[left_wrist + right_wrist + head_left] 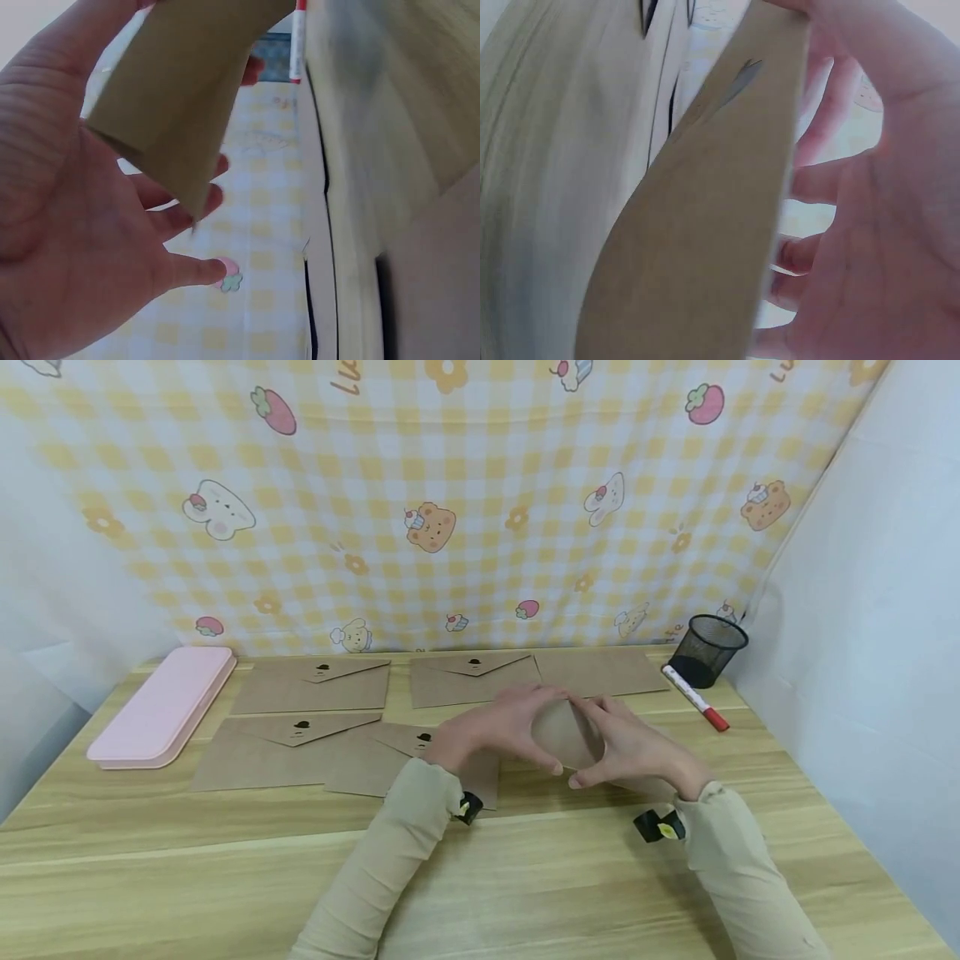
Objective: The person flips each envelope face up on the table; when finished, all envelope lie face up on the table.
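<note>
Both hands, left hand (pixel 498 727) and right hand (pixel 633 752), hold one brown envelope (pixel 566 735) above the table (pixel 525 877) middle, bending it; next it needs careful opening, I think.

Both hands cover most of the held envelope (pixel 566 735) in head view; wrist views blurred, worktop (pixel 390 112) smeared, envelope cut off by edges.

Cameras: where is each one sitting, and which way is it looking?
Head: sits on the person's head, looks forward and down at the wooden table; shows both sleeves, left hand and right hand holding a brown envelope.
Left wrist: sits at the left wrist, looks along the palm to the envelope.
Right wrist: sits at the right wrist; shows the palm and the envelope.
All three share that envelope.
</note>
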Demonstrator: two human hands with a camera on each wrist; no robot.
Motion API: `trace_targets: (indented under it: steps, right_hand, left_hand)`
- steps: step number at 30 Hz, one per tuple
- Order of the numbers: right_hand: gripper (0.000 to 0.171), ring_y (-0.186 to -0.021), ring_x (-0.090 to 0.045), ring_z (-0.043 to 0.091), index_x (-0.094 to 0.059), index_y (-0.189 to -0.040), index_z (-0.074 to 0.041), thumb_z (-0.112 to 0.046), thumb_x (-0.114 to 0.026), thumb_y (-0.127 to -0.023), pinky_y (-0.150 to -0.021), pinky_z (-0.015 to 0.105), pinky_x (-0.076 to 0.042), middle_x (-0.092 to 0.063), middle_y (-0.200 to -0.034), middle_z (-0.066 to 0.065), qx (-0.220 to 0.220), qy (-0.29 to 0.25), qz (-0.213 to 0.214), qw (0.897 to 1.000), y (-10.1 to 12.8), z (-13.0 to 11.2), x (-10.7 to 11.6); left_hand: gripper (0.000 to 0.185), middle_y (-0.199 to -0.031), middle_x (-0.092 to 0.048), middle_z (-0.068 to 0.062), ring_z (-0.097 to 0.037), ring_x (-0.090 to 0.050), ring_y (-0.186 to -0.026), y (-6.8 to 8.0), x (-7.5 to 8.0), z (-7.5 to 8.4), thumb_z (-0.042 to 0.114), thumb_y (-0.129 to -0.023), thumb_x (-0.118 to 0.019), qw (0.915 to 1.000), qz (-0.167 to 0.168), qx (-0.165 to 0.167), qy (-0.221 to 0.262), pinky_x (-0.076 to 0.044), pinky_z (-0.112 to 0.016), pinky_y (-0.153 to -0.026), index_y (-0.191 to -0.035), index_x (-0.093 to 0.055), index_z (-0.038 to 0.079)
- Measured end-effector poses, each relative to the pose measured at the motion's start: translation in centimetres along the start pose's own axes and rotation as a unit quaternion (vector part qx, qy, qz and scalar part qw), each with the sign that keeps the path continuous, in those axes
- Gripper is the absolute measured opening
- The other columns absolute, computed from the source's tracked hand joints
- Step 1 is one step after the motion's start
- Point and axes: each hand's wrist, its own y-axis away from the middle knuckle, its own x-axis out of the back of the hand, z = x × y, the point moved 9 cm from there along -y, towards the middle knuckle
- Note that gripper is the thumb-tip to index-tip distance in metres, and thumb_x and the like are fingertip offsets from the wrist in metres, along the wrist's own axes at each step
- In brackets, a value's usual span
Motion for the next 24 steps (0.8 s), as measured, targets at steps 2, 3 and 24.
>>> trace_targets:
  steps: [2,3,24]
  right_hand:
    - [0.111,-0.103,-0.042,0.029,-0.025,-0.146,-0.003,-0.050,-0.081,-0.061,-0.080,0.045,-0.042,-0.040,-0.119,0.017,0.000,-0.016,-0.002,1.000,-0.1,0.1,0.2]
    - [0.110,-0.102,-0.042,0.029,-0.026,-0.145,-0.003,-0.050,-0.080,-0.062,-0.080,0.045,-0.042,-0.040,-0.119,0.017,-0.001,-0.025,-0.002,1.000,-0.1,0.1,0.3]
    - [0.081,-0.118,-0.041,0.038,-0.027,-0.139,0.005,-0.052,-0.054,-0.088,-0.099,0.051,-0.033,-0.043,-0.127,0.024,0.266,-0.477,-0.144,0.825,0.8,-4.7,0.0]
  left_hand:
    - [0.100,-0.148,-0.025,0.000,-0.020,-0.022,-0.133,0.3,0.7,-0.5,0.051,-0.067,-0.077,0.9991,0.013,0.009,0.039,-0.026,-0.045,-0.103,-0.148,-0.024,0.024]
    - [0.100,-0.150,-0.022,-0.001,-0.020,-0.019,-0.135,0.5,1.2,-0.7,0.053,-0.068,-0.076,0.9980,0.023,0.014,0.057,-0.026,-0.047,-0.104,-0.148,-0.022,0.024]
    - [0.089,-0.136,-0.046,-0.007,-0.022,-0.044,-0.122,2.3,6.2,-1.3,0.073,-0.078,-0.048,0.9395,0.116,-0.107,0.304,-0.038,-0.040,-0.097,-0.143,-0.034,0.014]
